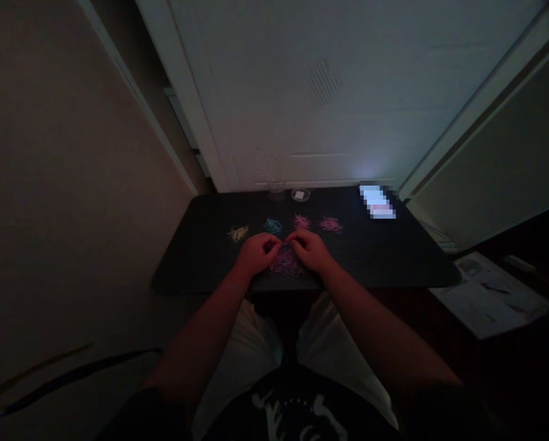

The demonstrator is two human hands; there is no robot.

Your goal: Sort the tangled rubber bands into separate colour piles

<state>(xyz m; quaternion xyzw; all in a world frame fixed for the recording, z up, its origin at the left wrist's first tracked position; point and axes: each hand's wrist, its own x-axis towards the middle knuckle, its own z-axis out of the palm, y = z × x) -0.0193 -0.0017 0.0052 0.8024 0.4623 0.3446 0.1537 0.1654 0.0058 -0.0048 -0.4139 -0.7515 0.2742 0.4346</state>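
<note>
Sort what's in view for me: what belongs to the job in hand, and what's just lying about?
In the job, by the look of it: left hand, right hand, mixed pile by them, yellowish pile, blue pile, left pink pile, right pink pile.

Probably just lying about: pixelated bright object, round clear dish, pale sheet at right.

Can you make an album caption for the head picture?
Left hand and right hand close together over a mixed pile on a dark table; beyond: yellow pile, blue pile, two pink piles.
</note>
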